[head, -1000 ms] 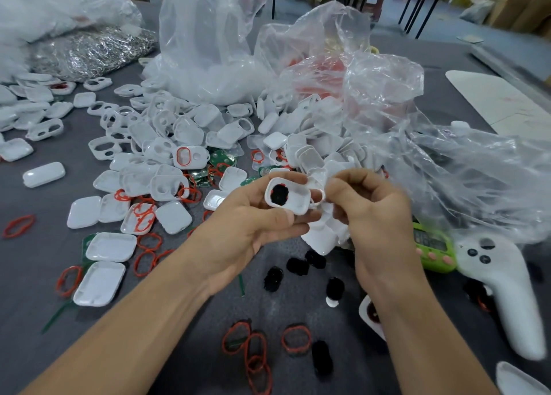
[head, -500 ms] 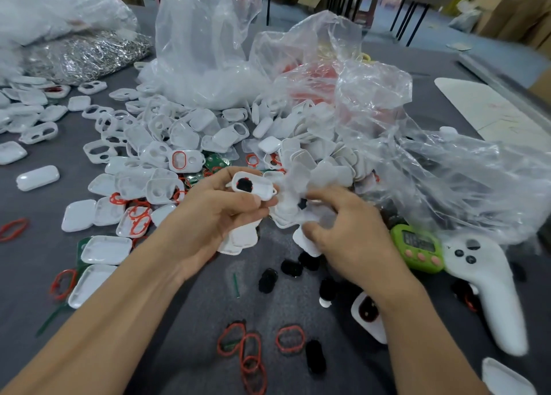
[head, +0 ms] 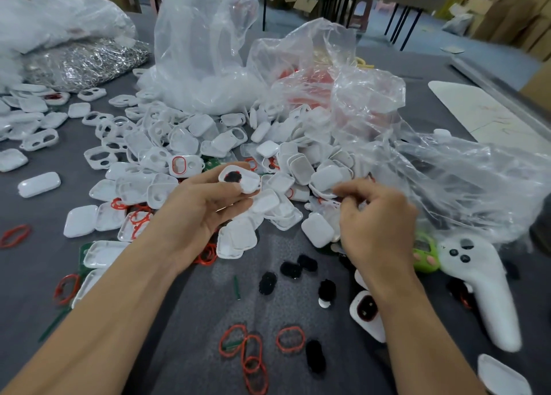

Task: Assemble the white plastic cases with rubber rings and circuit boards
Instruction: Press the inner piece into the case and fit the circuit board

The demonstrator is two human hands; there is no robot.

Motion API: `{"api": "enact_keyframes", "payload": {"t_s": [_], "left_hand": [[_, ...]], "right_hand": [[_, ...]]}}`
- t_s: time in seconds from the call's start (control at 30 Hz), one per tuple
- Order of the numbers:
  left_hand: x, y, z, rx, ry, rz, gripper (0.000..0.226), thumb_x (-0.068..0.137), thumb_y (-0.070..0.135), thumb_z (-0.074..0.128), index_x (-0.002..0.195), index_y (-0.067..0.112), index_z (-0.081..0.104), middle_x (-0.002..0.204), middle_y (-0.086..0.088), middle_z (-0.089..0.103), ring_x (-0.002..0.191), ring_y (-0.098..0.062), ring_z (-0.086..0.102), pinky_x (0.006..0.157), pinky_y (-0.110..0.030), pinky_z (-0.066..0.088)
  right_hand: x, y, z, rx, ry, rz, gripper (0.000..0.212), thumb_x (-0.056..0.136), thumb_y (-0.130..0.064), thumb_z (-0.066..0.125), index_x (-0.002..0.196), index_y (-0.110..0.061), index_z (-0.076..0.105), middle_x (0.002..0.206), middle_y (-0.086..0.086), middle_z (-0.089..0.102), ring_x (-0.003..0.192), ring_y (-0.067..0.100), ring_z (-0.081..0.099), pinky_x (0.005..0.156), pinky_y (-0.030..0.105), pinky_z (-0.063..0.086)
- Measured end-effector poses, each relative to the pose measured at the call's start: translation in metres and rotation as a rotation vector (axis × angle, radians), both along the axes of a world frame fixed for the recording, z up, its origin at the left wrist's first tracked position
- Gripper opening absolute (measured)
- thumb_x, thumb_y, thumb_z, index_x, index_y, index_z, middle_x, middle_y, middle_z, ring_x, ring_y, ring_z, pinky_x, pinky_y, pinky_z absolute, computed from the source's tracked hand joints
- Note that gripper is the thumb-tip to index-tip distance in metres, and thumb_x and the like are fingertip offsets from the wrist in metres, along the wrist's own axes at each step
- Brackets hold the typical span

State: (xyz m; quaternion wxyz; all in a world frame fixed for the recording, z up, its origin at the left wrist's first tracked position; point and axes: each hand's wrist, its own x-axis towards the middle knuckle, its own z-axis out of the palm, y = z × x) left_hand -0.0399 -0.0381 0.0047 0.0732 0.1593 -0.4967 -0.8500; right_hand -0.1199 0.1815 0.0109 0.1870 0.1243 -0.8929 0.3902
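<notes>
The left hand (head: 202,207) holds a white rounded plastic case shell (head: 240,181) in its grip, black insert showing, long axis roughly left-right. Just right of that shell, apart from it, the right hand (head: 375,227) curls into the heap of loose white plastic case halves (head: 298,168). Whether that grip holds anything, I cannot tell. The right hand seems nearer the next part.

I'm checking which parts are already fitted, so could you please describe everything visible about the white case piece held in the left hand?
The white case piece is a small rounded-rectangular shell of glossy-looking plastic, tilted toward the camera. An opening at its left end shows a black insert. The left hand pinches it, thumb on its near edge, fingers behind, above the pile of loose cases. The right hand is apart from it.
</notes>
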Motion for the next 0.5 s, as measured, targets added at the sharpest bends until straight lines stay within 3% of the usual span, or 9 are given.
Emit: {"api": "enact_keyframes", "payload": {"t_s": [0.13, 0.23, 0.3, 0.4, 0.5], "left_hand": [[-0.001, -0.003, -0.005, -0.074, 0.012, 0.016, 0.044, 0.073, 0.001, 0.069, 0.117, 0.008, 0.073, 0.111, -0.008, 0.077, 0.106, -0.018, 0.072, 0.090, -0.029, 0.060], [0.000, -0.005, -0.006, -0.074, 0.022, 0.027, 0.046, 0.069, 0.001, 0.070, 0.115, 0.008, 0.071, 0.107, -0.008, 0.077, 0.102, -0.018, 0.073, 0.088, -0.029, 0.060], [0.000, -0.006, -0.006, -0.072, 0.024, 0.041, 0.046, 0.067, 0.002, 0.071, 0.113, 0.010, 0.071, 0.101, -0.006, 0.077, 0.098, -0.017, 0.074, 0.085, -0.028, 0.061], [-0.001, -0.008, -0.006, -0.074, 0.022, 0.055, 0.046, 0.066, 0.001, 0.072, 0.112, 0.010, 0.069, 0.095, -0.004, 0.075, 0.091, -0.015, 0.072, 0.081, -0.026, 0.061], [-0.001, -0.010, -0.008, -0.106, 0.014, 0.056, 0.040, 0.078, -0.010, 0.069, 0.113, 0.009, 0.068, 0.084, 0.001, 0.074, 0.084, -0.013, 0.071, 0.086, -0.029, 0.062]], "right_hand": [[0.001, -0.008, -0.004, 0.026, -0.014, 0.106, 0.028, 0.080, -0.008, 0.064, 0.074, -0.031, 0.078, 0.058, -0.025, 0.062, 0.067, -0.002, 0.062, 0.063, 0.004, 0.043], [0.001, -0.013, -0.008, -0.023, -0.087, 0.220, 0.026, 0.076, -0.012, 0.061, 0.073, -0.032, 0.078, 0.064, -0.024, 0.067, 0.056, -0.002, 0.061, 0.052, 0.004, 0.039], [0.001, -0.017, -0.009, -0.131, -0.189, 0.330, 0.030, 0.076, -0.012, 0.057, 0.080, -0.032, 0.080, 0.072, -0.022, 0.073, 0.062, -0.002, 0.068, 0.058, 0.009, 0.049], [-0.001, -0.022, -0.007, -0.267, -0.297, 0.417, 0.036, 0.078, -0.009, 0.055, 0.091, -0.033, 0.080, 0.086, -0.016, 0.078, 0.086, 0.003, 0.075, 0.079, 0.023, 0.059], [-0.005, -0.027, -0.001, -0.193, -0.241, 0.418, 0.037, 0.085, -0.011, 0.062, 0.101, -0.040, 0.078, 0.097, -0.027, 0.075, 0.094, -0.004, 0.070, 0.083, 0.016, 0.056]]}}
